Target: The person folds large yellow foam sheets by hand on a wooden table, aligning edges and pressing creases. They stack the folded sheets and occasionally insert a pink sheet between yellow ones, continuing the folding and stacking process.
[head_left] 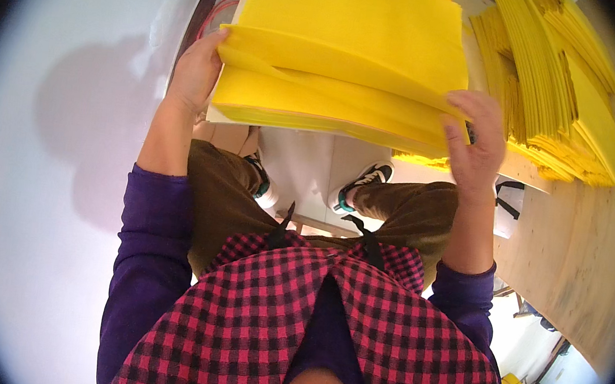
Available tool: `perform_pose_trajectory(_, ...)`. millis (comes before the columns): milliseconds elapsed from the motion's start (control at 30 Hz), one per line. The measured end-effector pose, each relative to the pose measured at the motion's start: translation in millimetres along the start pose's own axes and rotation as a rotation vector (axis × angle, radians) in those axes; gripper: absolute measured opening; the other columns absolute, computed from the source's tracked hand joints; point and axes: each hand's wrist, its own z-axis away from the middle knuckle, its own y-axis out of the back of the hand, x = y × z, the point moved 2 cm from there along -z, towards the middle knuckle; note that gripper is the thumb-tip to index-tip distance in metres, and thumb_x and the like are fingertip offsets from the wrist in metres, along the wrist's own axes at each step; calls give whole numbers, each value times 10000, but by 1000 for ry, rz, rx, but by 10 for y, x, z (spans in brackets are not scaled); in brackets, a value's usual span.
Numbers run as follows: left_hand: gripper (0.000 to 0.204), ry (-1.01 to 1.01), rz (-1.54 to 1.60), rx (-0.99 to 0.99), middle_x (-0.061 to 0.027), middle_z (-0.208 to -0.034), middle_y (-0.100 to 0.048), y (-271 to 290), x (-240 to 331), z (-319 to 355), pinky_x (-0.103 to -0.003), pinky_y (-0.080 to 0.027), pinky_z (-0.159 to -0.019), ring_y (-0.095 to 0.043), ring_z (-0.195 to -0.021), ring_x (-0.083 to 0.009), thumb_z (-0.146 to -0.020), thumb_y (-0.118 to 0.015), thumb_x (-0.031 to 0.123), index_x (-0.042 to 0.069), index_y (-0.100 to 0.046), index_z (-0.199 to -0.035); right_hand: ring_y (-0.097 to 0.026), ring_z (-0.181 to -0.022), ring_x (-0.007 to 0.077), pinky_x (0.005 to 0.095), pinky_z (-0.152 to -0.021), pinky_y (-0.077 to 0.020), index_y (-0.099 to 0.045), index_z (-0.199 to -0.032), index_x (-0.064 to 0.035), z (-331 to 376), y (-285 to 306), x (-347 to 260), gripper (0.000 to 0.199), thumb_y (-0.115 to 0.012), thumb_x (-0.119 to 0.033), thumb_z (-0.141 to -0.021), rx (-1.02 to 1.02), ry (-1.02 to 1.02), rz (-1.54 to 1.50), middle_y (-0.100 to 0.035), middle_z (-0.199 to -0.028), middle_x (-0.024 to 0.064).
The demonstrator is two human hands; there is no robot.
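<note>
A stack of yellow sheets, which look like soft cloth or felt, lies in front of me. Across its near part runs a folded yellow sheet, its upper layer lifted in a long crease. My left hand is closed on the left edge of this sheet, fingertips at its corner. At the right end, my right hand has thumb and fingers apart, the fingertips close to or touching the sheet's edge. Something small and dark shows between its thumb and fingers; I cannot make it out.
More yellow sheets lie piled in bundles on the wooden table to the right. A white wall stands close on the left. Below the stack, my legs and shoes show on the pale floor.
</note>
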Motion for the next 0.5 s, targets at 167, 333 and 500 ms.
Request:
perform_pose_trajectory(167, 354, 46, 35, -5, -130, -1114, -607, 102, -15, -89, -307, -458, -891, -588, -1005, -210, -947, -458, 232, -49, -543, -1145, -565, -1026, 325, 389, -914, -435, -608, -1083, -48, 1, -376, -344, 377, -712, -205, -756, -238, 90, -65, -624, -1071, 126)
perform_pose_trajectory(333, 349, 64, -8, 29, -133, -1110, -611, 165, -34, -135, -317, -465, -890, -588, -1015, -210, -945, -470, 231, -46, -547, -1142, -568, -1049, 322, 378, -908, -441, -608, -1090, -35, 34, -527, -385, 356, -687, -239, -808, -352, 81, -78, -622, -1099, 138)
perform_pose_trajectory(500, 337, 54, 32, -67, -121, -1105, -618, 97, -29, -98, -309, -466, -889, -589, -1022, -197, -941, -487, 219, -48, -553, -1135, -584, -989, 330, 395, -863, -468, -617, -1051, -43, -102, -658, -243, 334, -674, -255, -800, -200, -12, -111, -636, -1039, 148)
